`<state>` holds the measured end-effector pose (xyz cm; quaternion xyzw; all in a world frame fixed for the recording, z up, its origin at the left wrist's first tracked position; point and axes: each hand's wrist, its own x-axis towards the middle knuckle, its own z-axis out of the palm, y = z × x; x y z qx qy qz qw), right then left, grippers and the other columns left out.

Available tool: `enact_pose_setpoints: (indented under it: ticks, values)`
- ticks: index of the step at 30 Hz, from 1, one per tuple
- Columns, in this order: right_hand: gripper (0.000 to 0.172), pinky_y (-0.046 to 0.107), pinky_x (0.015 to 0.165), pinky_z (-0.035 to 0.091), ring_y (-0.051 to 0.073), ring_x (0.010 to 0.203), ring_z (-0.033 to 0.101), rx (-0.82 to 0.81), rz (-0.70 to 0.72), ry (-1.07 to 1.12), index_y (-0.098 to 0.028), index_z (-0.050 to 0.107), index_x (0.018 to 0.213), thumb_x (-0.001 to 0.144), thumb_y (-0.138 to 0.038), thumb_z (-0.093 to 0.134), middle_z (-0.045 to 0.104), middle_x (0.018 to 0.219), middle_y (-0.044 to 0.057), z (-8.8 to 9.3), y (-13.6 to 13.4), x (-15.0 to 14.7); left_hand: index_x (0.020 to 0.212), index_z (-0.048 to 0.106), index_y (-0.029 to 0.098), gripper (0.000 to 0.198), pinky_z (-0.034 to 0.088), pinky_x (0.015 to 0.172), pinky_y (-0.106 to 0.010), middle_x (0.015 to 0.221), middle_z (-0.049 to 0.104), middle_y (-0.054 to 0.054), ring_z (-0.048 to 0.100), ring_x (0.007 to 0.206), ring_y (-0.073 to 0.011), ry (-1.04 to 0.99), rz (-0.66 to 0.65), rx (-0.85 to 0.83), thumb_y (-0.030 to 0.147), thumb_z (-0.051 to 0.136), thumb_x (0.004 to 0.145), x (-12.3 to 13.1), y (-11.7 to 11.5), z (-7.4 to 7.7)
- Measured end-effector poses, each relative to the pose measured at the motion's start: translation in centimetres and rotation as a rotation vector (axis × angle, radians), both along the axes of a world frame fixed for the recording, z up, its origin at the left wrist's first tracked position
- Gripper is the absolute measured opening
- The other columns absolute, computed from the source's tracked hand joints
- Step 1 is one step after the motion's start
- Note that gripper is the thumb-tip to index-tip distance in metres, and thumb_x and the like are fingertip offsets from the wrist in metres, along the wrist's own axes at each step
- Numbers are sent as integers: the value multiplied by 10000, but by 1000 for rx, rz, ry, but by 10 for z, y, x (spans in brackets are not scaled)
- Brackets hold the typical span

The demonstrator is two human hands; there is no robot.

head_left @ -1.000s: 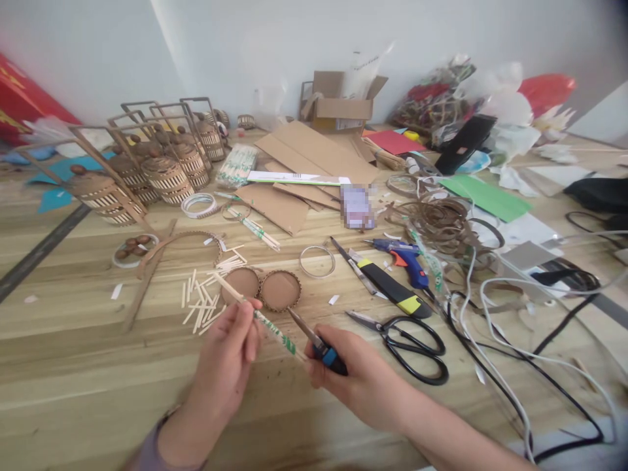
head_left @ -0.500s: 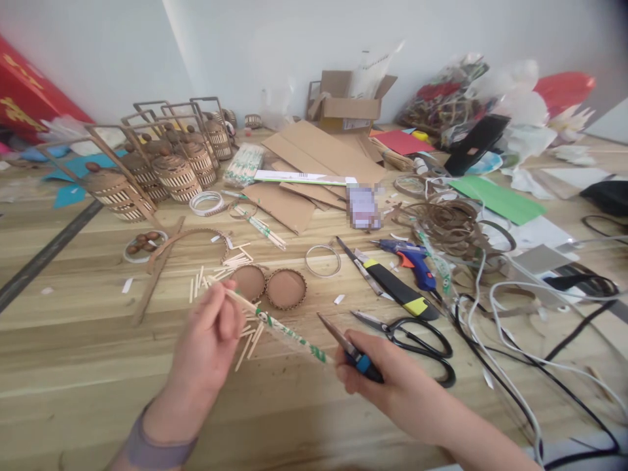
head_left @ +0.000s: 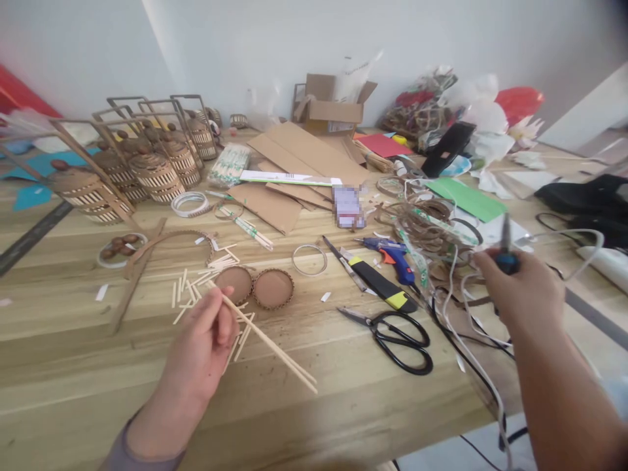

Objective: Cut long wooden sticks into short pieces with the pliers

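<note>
My left hand [head_left: 199, 350] is closed in a pinch on a pair of bare wooden chopsticks [head_left: 275, 350], which slant down to the right over the wooden table [head_left: 147, 392]. Just beyond its fingers lie two round brown cardboard discs [head_left: 255, 286] and several short cut stick pieces [head_left: 189, 291]. My right hand [head_left: 523, 294] is far to the right, above a tangle of white and black cables [head_left: 466, 327]. It is closed on a small blue-handled cutting tool [head_left: 505, 252] that points upward.
Black scissors [head_left: 392, 333], a yellow-and-black utility knife [head_left: 380, 288] and a blue glue gun [head_left: 392, 252] lie mid-table. Slatted brown baskets with frames [head_left: 147, 167] stand at the back left. Cardboard sheets [head_left: 304, 157], an open box [head_left: 326, 108], coiled brown strips [head_left: 432, 219] and coloured paper fill the back.
My right hand swung far to the right with the cutting tool, away from the chopsticks. The green-and-white wrapper is off the chopsticks, which are now bare in my left hand.
</note>
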<state>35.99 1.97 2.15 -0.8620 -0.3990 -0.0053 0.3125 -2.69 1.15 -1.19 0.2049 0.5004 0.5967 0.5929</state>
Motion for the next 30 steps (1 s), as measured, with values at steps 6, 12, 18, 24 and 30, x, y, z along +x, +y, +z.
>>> enact_pose_setpoints:
  ticks: [6,12,18,24,30]
  values:
    - [177,394,707,373,371,1017,521,-11,98,-309,-207,479,939,872,-371,469,521,925,146,-3,1,-31,832,655,145,416,239,380,-149,363,453,83,303,375,-54,104,-179,-58,507,784,672,9,-5,-10]
    - [183,289,548,317,205,604,532,-263,782,-44,-244,489,757,862,-381,550,595,702,41,3,-17,-122,845,663,137,500,267,396,-134,386,493,74,340,399,-50,100,-235,-111,558,805,616,12,-8,-15]
    - [171,251,522,240,141,581,469,-503,1240,145,-201,539,707,823,-298,620,608,675,19,-19,-32,-192,780,657,133,507,259,384,-140,419,505,74,363,384,-42,96,-222,-132,571,814,580,17,-10,-14]
    - [142,218,492,252,98,544,414,-486,1274,344,-187,550,697,823,-250,568,519,608,-40,-22,-23,-202,787,660,152,442,276,395,-158,392,486,77,388,372,-64,98,-166,-141,527,805,605,16,-8,-17]
    - [172,205,471,247,83,537,364,-537,1316,479,-192,467,640,780,-213,564,421,571,-72,-27,-18,-201,799,673,159,353,251,401,-180,409,475,66,383,381,-86,112,-200,-128,481,756,681,16,-8,-23]
